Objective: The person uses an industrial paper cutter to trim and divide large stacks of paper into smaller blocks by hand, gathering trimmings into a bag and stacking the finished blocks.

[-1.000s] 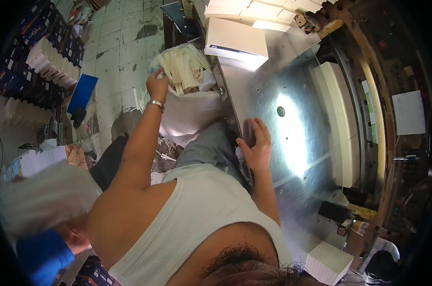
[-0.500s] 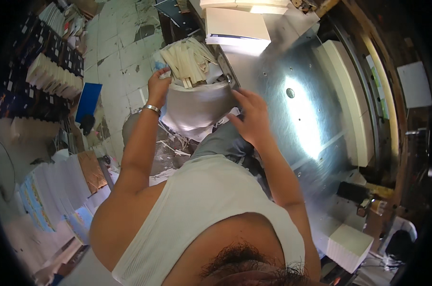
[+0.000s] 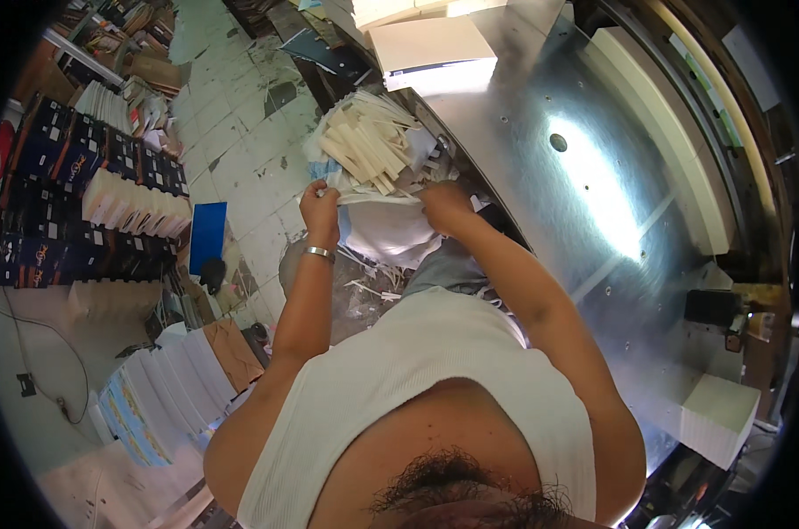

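Centrally, in the upper middle of the head view, a white sack (image 3: 390, 234) filled with pale paper strips (image 3: 368, 145) is gripped at its rim by the left hand (image 3: 320, 204) and right hand (image 3: 445, 204), fingers clenched; a steel desk (image 3: 540, 176) lies to its right.

left hand (image 3: 320, 204): arm outstretched, grip closed | right hand (image 3: 443, 204): same

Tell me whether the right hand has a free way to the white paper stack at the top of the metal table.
Probably yes: the right hand grips the rim of the white sack of paper strips, and only bare metal table shows between it and the paper stack.
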A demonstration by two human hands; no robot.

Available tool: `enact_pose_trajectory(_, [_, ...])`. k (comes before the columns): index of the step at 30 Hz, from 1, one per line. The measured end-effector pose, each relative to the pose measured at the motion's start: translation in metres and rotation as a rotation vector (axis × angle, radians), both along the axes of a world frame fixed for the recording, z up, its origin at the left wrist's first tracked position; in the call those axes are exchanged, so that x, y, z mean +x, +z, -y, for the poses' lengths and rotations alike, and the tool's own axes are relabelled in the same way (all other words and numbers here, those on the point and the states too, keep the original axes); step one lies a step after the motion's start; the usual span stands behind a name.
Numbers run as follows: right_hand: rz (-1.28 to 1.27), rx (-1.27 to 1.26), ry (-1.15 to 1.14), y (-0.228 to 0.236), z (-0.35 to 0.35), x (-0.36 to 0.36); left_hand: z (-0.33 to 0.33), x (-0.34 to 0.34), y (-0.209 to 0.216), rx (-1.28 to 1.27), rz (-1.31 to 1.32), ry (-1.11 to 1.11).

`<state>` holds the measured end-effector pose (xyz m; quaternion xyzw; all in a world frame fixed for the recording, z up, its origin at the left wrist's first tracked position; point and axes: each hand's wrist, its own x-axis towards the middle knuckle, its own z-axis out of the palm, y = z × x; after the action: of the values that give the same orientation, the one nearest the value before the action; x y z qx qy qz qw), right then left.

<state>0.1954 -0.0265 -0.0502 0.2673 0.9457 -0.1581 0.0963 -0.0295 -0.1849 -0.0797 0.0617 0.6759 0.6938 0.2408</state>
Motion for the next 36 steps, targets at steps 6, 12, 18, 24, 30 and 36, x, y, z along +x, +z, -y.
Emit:
enact_pose_trajectory(6, [-0.293, -0.065, -0.031, -0.001, 0.023, 0.034, -0.012, -0.014, -0.014, 0.144, -0.017, 0.133])
enact_pose_trajectory(12, [-0.269, -0.029, -0.075, -0.003, 0.017, 0.04, -0.059, -0.019, -0.001, 0.358, 0.376, 0.214])
enact_pose_trajectory(18, [-0.621, 0.261, -0.062, -0.005, 0.024, 0.039, -0.054, -0.082, -0.021, 0.293, 0.477, 0.085])
enact_pose_trajectory(24, [-0.401, 0.023, 0.019, -0.002, 0.018, 0.037, -0.061, -0.084, -0.003, 0.245, 0.135, 0.192])
enact_pose_trajectory(30, [-0.059, -0.328, -0.18, 0.005, 0.001, 0.026, -0.068, -0.067, 0.01, 0.399, 0.259, 0.201])
enact_pose_trajectory(36, [0.011, -0.13, -0.122, -0.01, -0.01, 0.021, -0.062, -0.078, -0.011, 0.371, 0.264, 0.234])
